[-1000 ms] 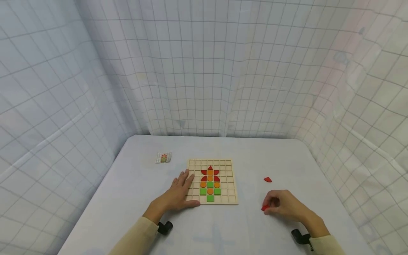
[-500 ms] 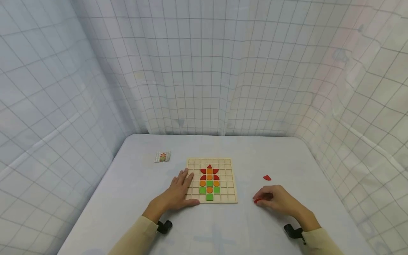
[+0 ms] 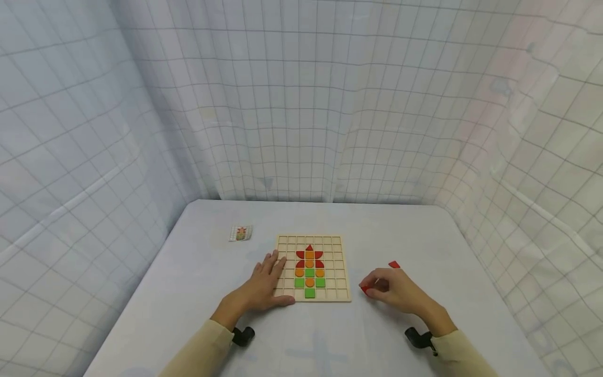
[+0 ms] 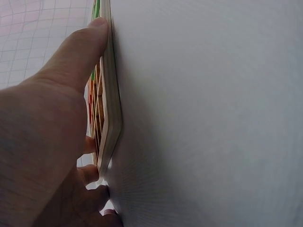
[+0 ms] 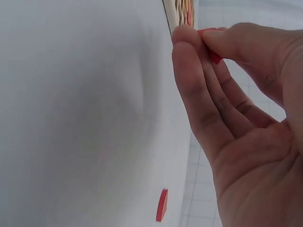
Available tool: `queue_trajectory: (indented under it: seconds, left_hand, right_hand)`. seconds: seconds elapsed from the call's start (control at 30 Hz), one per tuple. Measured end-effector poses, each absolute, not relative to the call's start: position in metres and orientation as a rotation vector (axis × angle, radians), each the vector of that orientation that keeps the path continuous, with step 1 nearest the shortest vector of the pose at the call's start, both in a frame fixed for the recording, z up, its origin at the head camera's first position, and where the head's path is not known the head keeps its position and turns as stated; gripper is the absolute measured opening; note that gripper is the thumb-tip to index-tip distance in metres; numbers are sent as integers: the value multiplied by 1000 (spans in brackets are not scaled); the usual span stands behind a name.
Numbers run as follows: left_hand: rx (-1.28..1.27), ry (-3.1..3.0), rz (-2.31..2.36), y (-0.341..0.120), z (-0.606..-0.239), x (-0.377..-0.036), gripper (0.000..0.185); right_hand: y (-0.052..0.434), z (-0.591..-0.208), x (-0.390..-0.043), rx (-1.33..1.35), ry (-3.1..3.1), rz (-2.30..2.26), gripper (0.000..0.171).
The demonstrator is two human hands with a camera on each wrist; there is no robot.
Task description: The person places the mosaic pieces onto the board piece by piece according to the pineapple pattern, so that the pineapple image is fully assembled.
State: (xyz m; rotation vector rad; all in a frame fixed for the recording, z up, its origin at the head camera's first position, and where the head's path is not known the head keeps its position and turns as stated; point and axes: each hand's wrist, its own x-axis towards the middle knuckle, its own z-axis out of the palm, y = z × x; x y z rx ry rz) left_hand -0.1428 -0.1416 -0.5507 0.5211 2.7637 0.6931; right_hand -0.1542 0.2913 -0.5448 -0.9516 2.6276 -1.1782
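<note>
A wooden grid board (image 3: 336, 267) lies mid-table, with red, orange and green flat pieces forming a figure in its middle columns. My left hand (image 3: 258, 287) rests on the board's left side, fingers spread and thumb along the near edge; the left wrist view shows the thumb (image 4: 78, 52) against the rim. Just right of the board, my right hand (image 3: 395, 288) pinches a red piece (image 3: 365, 289) between thumb and fingertips. In the right wrist view much of this red piece (image 5: 217, 57) is covered by the fingers. Beyond that hand lies another red quarter-round piece (image 3: 394, 264).
A small printed card (image 3: 241, 233) with a coloured figure on a grid lies at the table's back left. White gridded curtains (image 3: 292, 104) surround the white table (image 3: 188, 272) at the back and both sides.
My right hand has moved left and slightly away from me with the red piece, closer to the board. The left hand keeps its place on the board.
</note>
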Motion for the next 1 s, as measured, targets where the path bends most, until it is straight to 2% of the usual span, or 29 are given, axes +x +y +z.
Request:
queue_trajectory:
  seconds: [0.17,0.43,0.73,1.0]
  left_hand:
    - [526,2771,702,-142,-551,-143,124]
    - [536,2772,705,-142,-552,-142,125]
    - [543,2780,686,-141,-553,-145,125]
    - [535,2777,695,-141,-555,-144,126]
  right_hand:
    - [276,-543,-157,-1015,2665,-1199,21]
    - [255,-547,-160,-1066,2656,-1209,38]
    - [234,-545,-162,-973,2655,-1202,16]
    - [210,-546,-163,-789,2566,-1255,13]
